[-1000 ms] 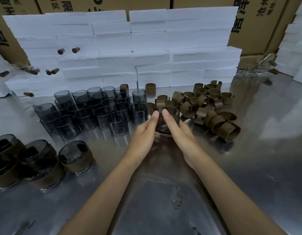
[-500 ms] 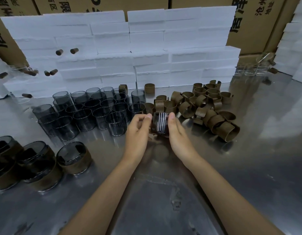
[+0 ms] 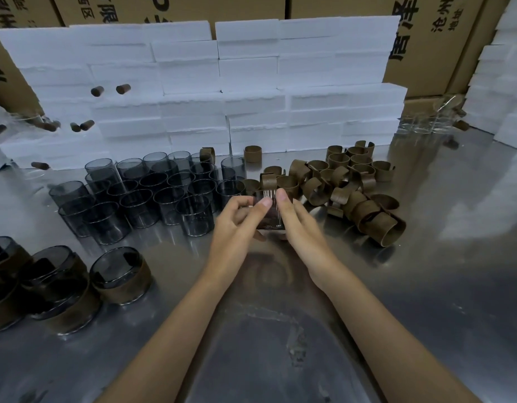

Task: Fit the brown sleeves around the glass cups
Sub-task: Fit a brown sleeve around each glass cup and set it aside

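1. Since the earlier frame, the cup in hand (image 3: 270, 210) has been turned between the fingers a little, and both hands have been drawn slightly closer together around it; the rest of the bench is unchanged.
2. That cup is held just above the steel table (image 3: 425, 286), directly in front of the pile of brown sleeves (image 3: 353, 193) and just right of the cluster of bare glass cups (image 3: 152, 196).
3. A brown sleeve appears to be partly around it, though how far it is seated cannot be told.
4. The cup's long axis is judged roughly upright, tilted slightly away, with both hands equally near.
5. The left hand (image 3: 237, 225) is curled round the cup's left side, thumb laid across the front.
6. The right hand (image 3: 298, 225) is closed on the right side, its fingertip pressed near the top edge.
7. Finished sleeved cups (image 3: 120, 274) are stood well left of the held cup.
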`<action>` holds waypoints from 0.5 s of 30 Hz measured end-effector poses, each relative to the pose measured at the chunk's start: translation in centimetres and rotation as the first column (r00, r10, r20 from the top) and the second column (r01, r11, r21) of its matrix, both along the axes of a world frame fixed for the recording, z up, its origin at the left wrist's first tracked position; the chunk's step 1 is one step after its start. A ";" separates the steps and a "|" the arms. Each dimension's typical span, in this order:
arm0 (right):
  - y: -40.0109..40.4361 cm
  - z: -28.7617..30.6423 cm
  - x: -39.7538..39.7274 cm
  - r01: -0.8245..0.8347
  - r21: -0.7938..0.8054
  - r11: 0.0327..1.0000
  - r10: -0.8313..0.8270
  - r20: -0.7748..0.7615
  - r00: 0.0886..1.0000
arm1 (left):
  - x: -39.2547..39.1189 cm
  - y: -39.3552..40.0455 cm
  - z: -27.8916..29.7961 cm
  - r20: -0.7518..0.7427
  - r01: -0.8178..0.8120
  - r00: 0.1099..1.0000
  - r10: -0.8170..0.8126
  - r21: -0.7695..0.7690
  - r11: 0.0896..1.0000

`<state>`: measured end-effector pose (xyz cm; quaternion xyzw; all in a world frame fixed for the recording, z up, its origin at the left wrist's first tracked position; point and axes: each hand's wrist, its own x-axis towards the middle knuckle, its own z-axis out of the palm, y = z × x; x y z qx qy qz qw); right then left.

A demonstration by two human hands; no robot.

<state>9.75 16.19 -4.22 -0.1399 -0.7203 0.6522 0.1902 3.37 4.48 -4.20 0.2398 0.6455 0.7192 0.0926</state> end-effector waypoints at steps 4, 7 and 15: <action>0.3 -0.2 -0.1 -0.040 -0.004 0.999 0.040 0.049 0.998 | 0.1 0.3 -0.1 -0.058 0.045 0.997 -0.050 -0.072 0.996; 0.0 -0.2 -0.1 -0.009 0.010 1.000 0.009 0.046 0.999 | -0.1 0.1 -0.4 -0.123 0.018 0.992 -0.037 -0.153 0.988; 0.1 -1.0 -0.7 0.175 0.002 0.985 -0.175 0.030 0.984 | -0.6 -0.1 -0.5 0.059 -0.003 0.998 0.009 -0.098 0.995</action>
